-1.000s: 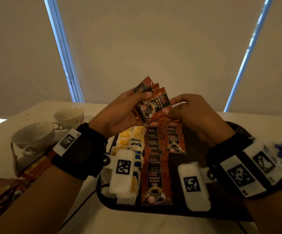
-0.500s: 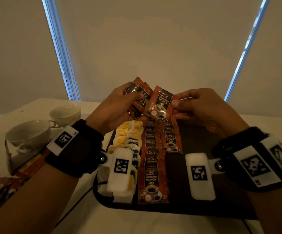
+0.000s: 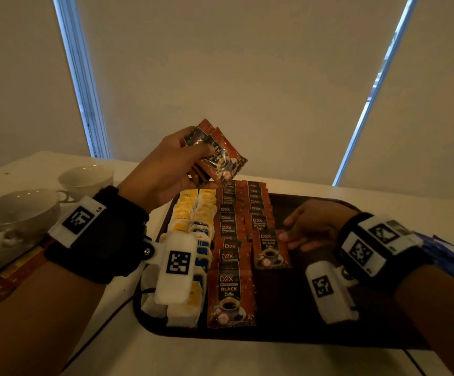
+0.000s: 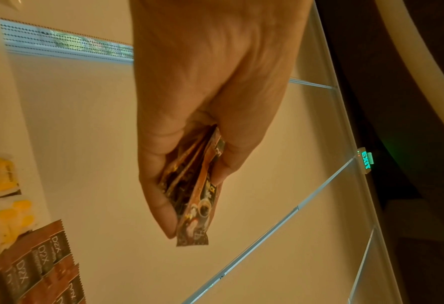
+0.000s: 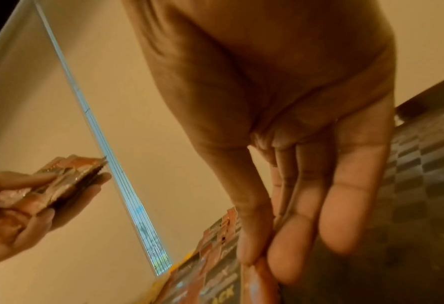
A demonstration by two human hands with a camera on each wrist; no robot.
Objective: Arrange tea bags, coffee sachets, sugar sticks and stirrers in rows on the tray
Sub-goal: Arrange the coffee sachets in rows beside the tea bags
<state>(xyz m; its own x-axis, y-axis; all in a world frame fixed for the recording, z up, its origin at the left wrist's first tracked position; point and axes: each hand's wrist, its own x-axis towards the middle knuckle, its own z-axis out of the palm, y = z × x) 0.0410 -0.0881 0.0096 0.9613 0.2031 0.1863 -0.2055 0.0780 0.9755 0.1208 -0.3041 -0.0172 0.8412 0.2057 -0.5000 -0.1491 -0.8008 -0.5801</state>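
White table [image 3: 193, 359], blinds behind; dark tray [image 3: 315, 329] has tea bags [image 3: 193, 213] and coffee rows [image 3: 231, 232]. Your left hand [image 3: 163, 169] grips spare sachets [image 3: 220, 156], your right hand [image 3: 312, 226] pinches one sachet [image 3: 270, 251] on the tray.

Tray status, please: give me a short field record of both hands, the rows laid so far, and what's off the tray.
left hand: holds a stack of coffee sachets above the tray
right hand: pinches the nearest sachet of the second coffee row
tea bags: in rows on the tray's left side
first coffee row: beside the tea bags
cups: on the table, left of tray
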